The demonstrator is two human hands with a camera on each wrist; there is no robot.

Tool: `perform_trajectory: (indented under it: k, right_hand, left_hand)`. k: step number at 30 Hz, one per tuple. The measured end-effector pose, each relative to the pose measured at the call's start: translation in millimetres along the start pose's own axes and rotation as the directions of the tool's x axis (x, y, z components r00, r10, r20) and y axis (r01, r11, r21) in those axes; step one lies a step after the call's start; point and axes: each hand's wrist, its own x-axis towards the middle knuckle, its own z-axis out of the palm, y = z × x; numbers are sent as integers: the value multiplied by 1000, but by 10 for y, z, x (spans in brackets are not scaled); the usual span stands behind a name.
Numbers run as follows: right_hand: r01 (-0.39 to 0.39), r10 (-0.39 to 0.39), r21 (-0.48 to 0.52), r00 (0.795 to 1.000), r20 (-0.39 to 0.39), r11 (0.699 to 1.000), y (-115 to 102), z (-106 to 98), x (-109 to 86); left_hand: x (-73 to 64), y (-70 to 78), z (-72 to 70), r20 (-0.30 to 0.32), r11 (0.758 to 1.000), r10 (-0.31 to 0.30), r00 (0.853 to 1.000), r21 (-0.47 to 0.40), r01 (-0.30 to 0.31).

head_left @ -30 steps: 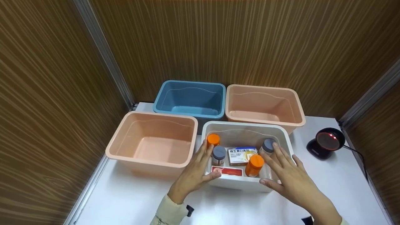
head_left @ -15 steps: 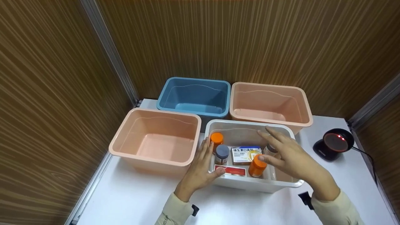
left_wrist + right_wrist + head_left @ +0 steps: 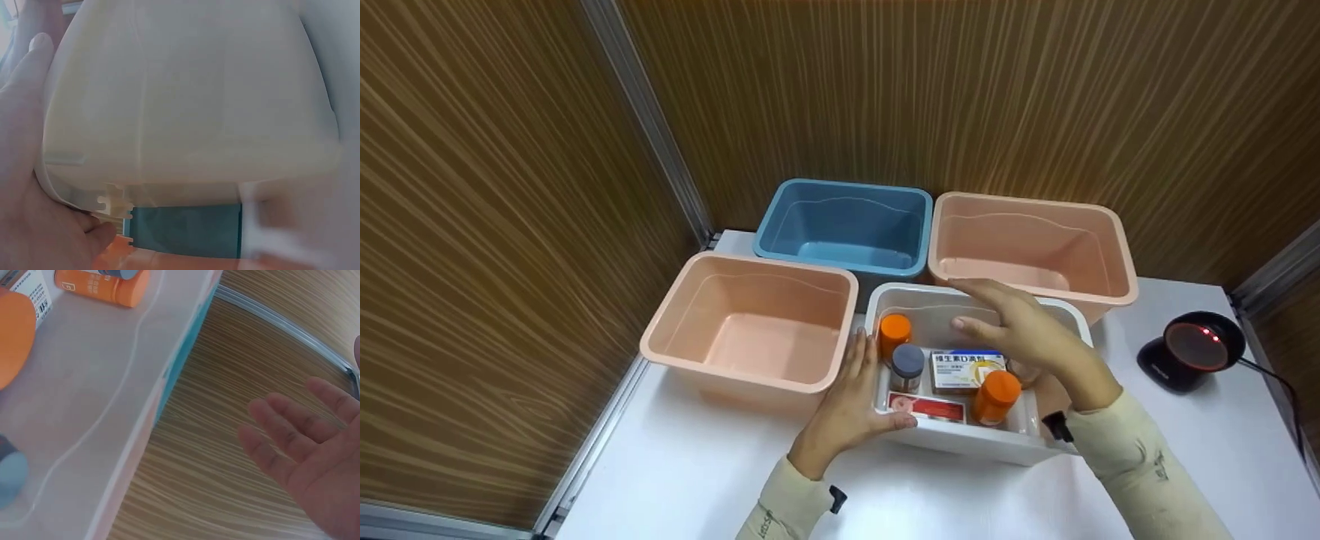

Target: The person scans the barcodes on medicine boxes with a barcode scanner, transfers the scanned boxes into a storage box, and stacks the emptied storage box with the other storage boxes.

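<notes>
A white bin (image 3: 975, 439) stands at the front of the table. Inside it are two orange-capped bottles, one at the front (image 3: 996, 399) and one at back left (image 3: 895, 335), and a grey-capped bottle (image 3: 907, 366). A white and blue medicine box (image 3: 956, 369) and a flat red box (image 3: 928, 408) lie among them. Another grey-capped bottle (image 3: 10, 475) is mostly hidden below my right hand in the head view. My left hand (image 3: 844, 409) rests against the bin's left side, fingers extended, thumb over the rim. Above the bin, my right hand (image 3: 1024, 326) spreads its fingers, holding nothing.
A blue bin (image 3: 847, 268) and a peach bin (image 3: 1123, 251) stand behind the white bin. Another peach bin (image 3: 742, 380) is at left, close to my left hand. A black scanner (image 3: 1200, 345) with a cable stands at right. Wood-patterned walls enclose the table.
My right hand has lifted off the grey-capped bottle and moved left and toward the back, over the bin. The left hand stays at the bin's side. The head view has shifted slightly.
</notes>
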Motion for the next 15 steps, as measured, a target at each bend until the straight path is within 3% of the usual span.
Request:
perform_trajectory:
  k: [11,15]
  right_hand:
    - [122,-125,171,992,5,978,344,309,404]
    - [121,-135,199,989,57,973,471,474,493]
  left_hand:
    - [19,11,18,0,1000,-1,1000,12,1]
    - [7,3,10,-11,1000,-3,1000,16,3]
